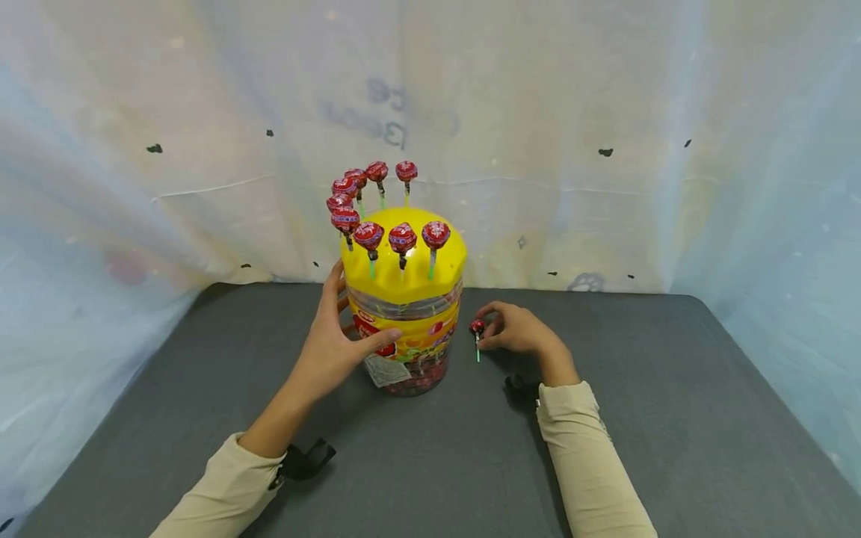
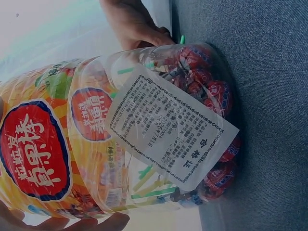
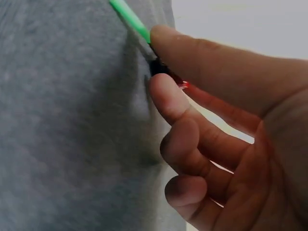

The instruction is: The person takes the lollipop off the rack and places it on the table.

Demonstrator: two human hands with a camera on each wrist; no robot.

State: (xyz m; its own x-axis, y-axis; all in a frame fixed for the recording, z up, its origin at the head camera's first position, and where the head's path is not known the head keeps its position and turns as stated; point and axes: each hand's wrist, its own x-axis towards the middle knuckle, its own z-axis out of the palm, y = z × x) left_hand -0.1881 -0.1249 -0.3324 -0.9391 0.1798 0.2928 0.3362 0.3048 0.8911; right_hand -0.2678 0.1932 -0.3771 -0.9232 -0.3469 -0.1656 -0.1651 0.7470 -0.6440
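A large clear plastic candy jar (image 1: 406, 336) with a yellow lid (image 1: 410, 261) stands on the grey table. Around the lid's edge, several red-wrapped lollipops (image 1: 403, 237) stick up on their sticks, along the front, left and back. My left hand (image 1: 336, 340) grips the jar from its left side, thumb across the front label. To the right of the jar, my right hand (image 1: 514, 329) pinches a lollipop (image 1: 477, 326) between thumb and fingers, its green stick (image 3: 131, 20) pointing down in the head view. More wrapped lollipops (image 2: 219, 96) lie inside the jar's bottom, behind a white paper slip (image 2: 168, 127).
The dark grey table (image 1: 417, 463) reaches back to a pale plastic sheet (image 1: 504, 90) that hangs behind it and at both sides. Black straps (image 1: 308, 458) hang at the cuffs of both beige sleeves (image 1: 592, 456).
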